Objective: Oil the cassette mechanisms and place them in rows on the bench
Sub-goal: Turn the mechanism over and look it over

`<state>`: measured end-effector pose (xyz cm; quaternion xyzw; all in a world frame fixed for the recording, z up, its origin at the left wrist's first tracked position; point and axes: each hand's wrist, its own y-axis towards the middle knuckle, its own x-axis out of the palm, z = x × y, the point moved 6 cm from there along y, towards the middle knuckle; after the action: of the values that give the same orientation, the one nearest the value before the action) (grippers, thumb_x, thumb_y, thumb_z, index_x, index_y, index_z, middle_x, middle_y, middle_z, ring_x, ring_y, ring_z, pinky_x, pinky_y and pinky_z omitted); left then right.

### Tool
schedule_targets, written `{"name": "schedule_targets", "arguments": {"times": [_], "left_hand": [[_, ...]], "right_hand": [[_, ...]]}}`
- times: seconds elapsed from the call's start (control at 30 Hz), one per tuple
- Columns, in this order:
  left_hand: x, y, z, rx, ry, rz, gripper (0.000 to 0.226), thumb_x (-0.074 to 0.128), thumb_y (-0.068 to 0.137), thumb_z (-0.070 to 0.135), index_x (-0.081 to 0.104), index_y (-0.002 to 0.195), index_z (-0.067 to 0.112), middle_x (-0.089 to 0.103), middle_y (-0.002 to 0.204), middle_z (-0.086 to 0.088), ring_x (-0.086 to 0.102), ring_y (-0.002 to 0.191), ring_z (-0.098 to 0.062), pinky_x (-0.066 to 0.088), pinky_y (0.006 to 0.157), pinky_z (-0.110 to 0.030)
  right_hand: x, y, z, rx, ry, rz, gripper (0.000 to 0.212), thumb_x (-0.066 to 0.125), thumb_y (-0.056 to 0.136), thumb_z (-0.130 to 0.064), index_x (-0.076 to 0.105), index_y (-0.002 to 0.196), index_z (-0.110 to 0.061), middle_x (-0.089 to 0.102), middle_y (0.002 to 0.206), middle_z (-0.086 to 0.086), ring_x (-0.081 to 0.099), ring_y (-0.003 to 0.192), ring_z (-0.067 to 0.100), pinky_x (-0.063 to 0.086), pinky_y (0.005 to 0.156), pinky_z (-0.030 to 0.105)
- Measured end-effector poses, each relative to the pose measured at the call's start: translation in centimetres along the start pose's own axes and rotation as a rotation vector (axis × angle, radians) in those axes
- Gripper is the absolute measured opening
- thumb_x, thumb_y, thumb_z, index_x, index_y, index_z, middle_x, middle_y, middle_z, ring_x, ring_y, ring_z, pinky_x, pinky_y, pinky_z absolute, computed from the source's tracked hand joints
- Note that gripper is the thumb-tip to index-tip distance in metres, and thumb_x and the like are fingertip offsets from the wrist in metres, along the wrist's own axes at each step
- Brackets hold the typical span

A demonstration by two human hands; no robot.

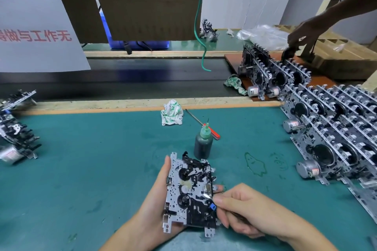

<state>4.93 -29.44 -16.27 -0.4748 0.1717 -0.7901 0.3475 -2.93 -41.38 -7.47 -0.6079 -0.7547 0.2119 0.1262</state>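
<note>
My left hand (155, 206) grips a cassette mechanism (187, 195) from underneath and its left edge, face up above the green bench mat (91, 169). My right hand (240, 210) pinches a thin tool (208, 196) whose pale tip touches the mechanism's right side, near a small blue part. A dark oil bottle (203, 144) with a green needle nozzle stands upright just behind the mechanism. Rows of mechanisms (334, 134) with silver motors stand on edge along the bench's right side.
A red-handled screwdriver (204, 125) and a crumpled rag (171, 112) lie behind the bottle. More mechanisms (14, 126) are piled at the left edge. Another person's hand (302, 36) reaches to mechanisms (273, 73) on a brown board, far right. A green cable (199, 26) hangs down.
</note>
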Motion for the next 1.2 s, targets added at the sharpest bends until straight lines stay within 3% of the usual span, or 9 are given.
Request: {"name": "schedule_targets", "arguments": {"times": [0.2, 0.33, 0.5, 0.87, 1.03, 1.2], "left_hand": [[0.4, -0.4, 0.2, 0.028, 0.039, 0.022, 0.115, 0.076, 0.043, 0.079, 0.053, 0.133, 0.012, 0.053, 0.134, -0.023, 0.047, 0.125, -0.044, 0.033, 0.106, -0.06], [0.5, -0.5, 0.2, 0.064, 0.049, 0.065, 0.113, 0.075, 0.043, 0.08, 0.053, 0.133, 0.015, 0.053, 0.134, -0.021, 0.048, 0.125, -0.043, 0.034, 0.106, -0.06], [0.9, -0.7, 0.2, 0.08, 0.054, 0.102, 0.113, 0.075, 0.041, 0.08, 0.054, 0.132, 0.017, 0.054, 0.133, -0.02, 0.048, 0.124, -0.042, 0.034, 0.106, -0.059], [1.8, -1.2, 0.3, 0.103, 0.052, 0.082, 0.109, 0.071, 0.045, 0.077, 0.054, 0.132, 0.013, 0.055, 0.132, -0.021, 0.049, 0.124, -0.042, 0.034, 0.106, -0.058], [2.0, -1.5, 0.3, 0.083, 0.09, 0.099, 0.115, 0.075, 0.037, 0.078, 0.056, 0.13, 0.014, 0.056, 0.131, -0.021, 0.05, 0.123, -0.042, 0.035, 0.105, -0.058], [2.8, -2.0, 0.3, 0.011, -0.045, 0.02, 0.088, 0.06, 0.065, 0.071, 0.062, 0.124, 0.007, 0.057, 0.128, -0.025, 0.054, 0.118, -0.044, 0.038, 0.103, -0.057]], "right_hand": [[0.0, 0.1, 0.2, 0.027, -0.028, 0.011, 0.051, 0.041, 0.1, -0.031, 0.056, 0.053, -0.02, 0.042, 0.033, -0.007, 0.028, 0.026, 0.004, 0.025, 0.032, 0.014], [0.0, 0.3, 0.2, 0.042, -0.105, 0.028, 0.058, 0.038, 0.101, -0.034, 0.051, 0.046, -0.021, 0.037, 0.028, -0.007, 0.025, 0.025, 0.007, 0.025, 0.035, 0.021], [0.0, 0.4, 0.3, 0.08, -0.116, 0.013, 0.069, 0.037, 0.101, -0.036, 0.048, 0.035, -0.022, 0.033, 0.026, -0.007, 0.028, 0.024, 0.006, 0.026, 0.035, 0.016], [-0.3, 0.1, 0.3, 0.138, -0.167, -0.093, 0.063, 0.035, 0.101, -0.041, 0.04, 0.041, -0.022, 0.032, 0.031, -0.01, 0.03, 0.027, 0.005, 0.025, 0.033, 0.015], [-0.3, 0.0, 0.2, 0.116, -0.151, -0.097, 0.061, 0.036, 0.101, -0.041, 0.039, 0.044, -0.02, 0.031, 0.031, -0.009, 0.027, 0.026, 0.005, 0.024, 0.032, 0.016], [-0.5, -0.5, 0.7, 0.02, -0.041, 0.011, 0.063, 0.041, 0.097, -0.047, 0.045, 0.039, -0.022, 0.028, 0.027, -0.005, 0.022, 0.024, 0.008, 0.024, 0.032, 0.016]]}}
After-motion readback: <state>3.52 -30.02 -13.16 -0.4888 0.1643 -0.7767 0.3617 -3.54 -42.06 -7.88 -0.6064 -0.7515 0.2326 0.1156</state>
